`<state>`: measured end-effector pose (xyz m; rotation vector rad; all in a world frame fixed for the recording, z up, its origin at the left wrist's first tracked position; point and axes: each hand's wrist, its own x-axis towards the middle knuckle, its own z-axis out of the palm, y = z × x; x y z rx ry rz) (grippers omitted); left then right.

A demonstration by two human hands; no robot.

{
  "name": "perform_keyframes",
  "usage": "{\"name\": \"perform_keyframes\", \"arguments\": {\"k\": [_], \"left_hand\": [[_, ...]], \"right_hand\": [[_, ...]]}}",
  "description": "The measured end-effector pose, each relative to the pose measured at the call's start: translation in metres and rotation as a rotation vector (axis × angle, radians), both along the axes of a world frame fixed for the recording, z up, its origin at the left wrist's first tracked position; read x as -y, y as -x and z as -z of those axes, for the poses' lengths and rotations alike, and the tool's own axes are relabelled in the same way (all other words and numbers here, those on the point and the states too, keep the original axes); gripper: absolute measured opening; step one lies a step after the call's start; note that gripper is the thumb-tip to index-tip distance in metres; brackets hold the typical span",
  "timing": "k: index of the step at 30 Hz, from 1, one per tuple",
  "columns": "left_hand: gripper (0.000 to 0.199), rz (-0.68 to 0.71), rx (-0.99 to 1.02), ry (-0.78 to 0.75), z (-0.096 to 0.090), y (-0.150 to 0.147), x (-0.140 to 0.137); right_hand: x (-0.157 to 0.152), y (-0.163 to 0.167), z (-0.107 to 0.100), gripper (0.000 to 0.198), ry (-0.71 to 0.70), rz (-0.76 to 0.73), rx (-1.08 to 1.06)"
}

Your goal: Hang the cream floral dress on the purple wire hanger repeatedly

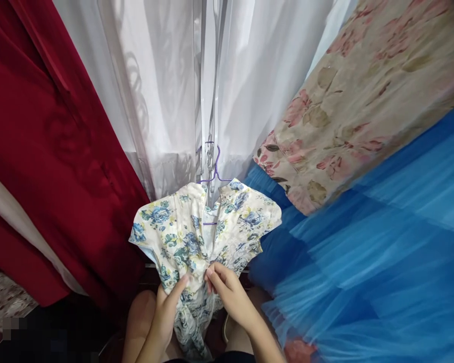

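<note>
A white dress with blue and green flowers (pixel 191 242) hangs on a purple hanger (pixel 215 174) in front of me. Its neck opening runs down the middle in a narrow V. At the lower end of that V, my right hand (pixel 227 285) is closed in a pinch on the fabric; whether a zipper pull sits between the fingertips cannot be made out. My left hand (pixel 168 302) grips the left side of the dress lower down, thumb in front and the other fingers hidden by cloth. The lower part of the dress drops in folds between my knees.
White draped cloth (pixel 162 91) hangs behind the hanger, with thin metal rods at its middle. Dark red fabric (pixel 60 141) hangs on the left. At right are a beige flowered garment (pixel 336 126) and layered blue tulle (pixel 363 262) reaching low beside my legs.
</note>
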<state>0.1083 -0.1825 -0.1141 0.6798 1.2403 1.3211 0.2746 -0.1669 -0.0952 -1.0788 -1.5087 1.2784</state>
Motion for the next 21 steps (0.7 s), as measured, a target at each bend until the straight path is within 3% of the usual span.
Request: {"name": "perform_keyframes", "arguments": {"k": [3, 5, 7, 10, 12, 15, 18, 21], "left_hand": [[0.051, -0.373, -0.181, -0.213, 0.016, -0.004, 0.004], [0.048, -0.481, -0.404, -0.406, 0.031, -0.015, 0.006], [0.044, -0.316, -0.544, -0.504, 0.045, -0.031, 0.007], [0.042, -0.01, -0.521, -0.452, 0.056, -0.056, 0.003], [0.031, 0.049, -0.505, -0.41, 0.056, -0.065, -0.003], [0.003, 0.094, -0.591, -0.499, 0.047, -0.064, -0.012], [0.015, 0.201, -0.72, -0.629, 0.036, -0.052, -0.02], [0.022, 0.323, -0.849, -0.672, 0.031, -0.041, -0.022]], "right_hand": [[-0.003, -0.008, 0.006, 0.04, 0.079, 0.051, -0.077], [-0.002, -0.011, 0.01, 0.041, 0.131, 0.061, -0.106], [0.002, -0.011, 0.012, 0.04, 0.165, 0.05, -0.131], [0.01, -0.008, 0.013, 0.037, 0.196, 0.028, -0.167], [0.014, -0.007, 0.012, 0.035, 0.219, 0.028, -0.181], [0.01, -0.013, 0.008, 0.035, 0.255, 0.032, -0.17], [-0.013, -0.023, -0.013, 0.034, 0.25, 0.051, -0.199], [-0.053, -0.028, -0.055, 0.034, 0.178, 0.091, -0.321]]}}
